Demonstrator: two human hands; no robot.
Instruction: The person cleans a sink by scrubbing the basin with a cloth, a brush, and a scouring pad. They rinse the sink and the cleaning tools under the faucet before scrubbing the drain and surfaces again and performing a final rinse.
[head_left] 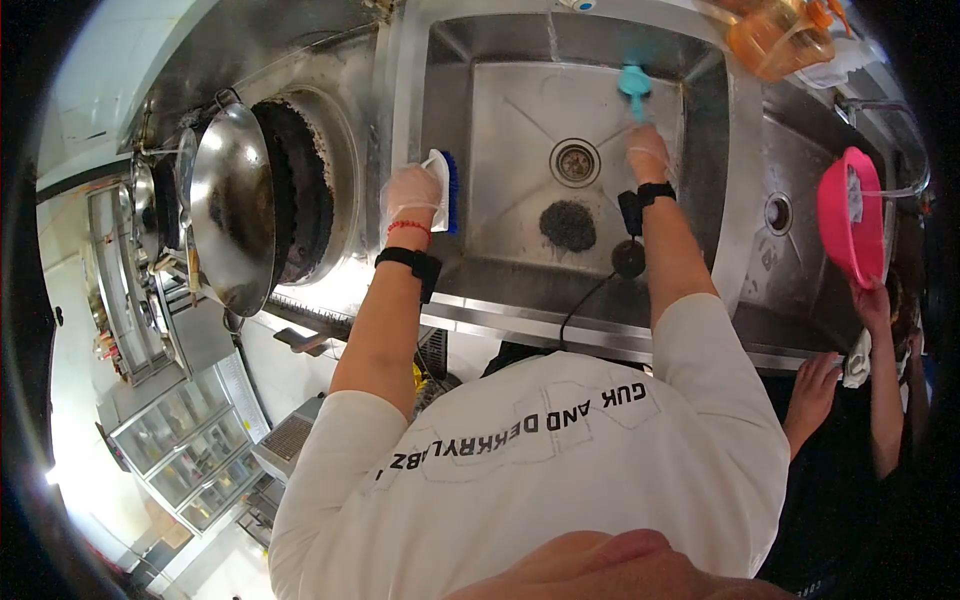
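The left hand (pixel 412 190) grips a white brush (pixel 438 167) with stiff blue bristles near the left wall of the square steel sink (pixel 510 115). The right hand (pixel 648 150) holds a teal tool (pixel 634 82). Inside, 1 dark, coarse pad (pixel 568 226) lies beside the round drain (pixel 575 162). A co-worker's hand (pixel 871 302) touches a glossy pink tub (pixel 838 215).

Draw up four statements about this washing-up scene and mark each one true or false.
1. The left hand holds a blue-bristled brush. True.
2. The dark scouring pad covers the sink drain. False: it lies beside the drain, on the sink floor.
3. The right hand holds a turquoise tool. True.
4. The pink basin is untouched. False: another person's hand is on it.
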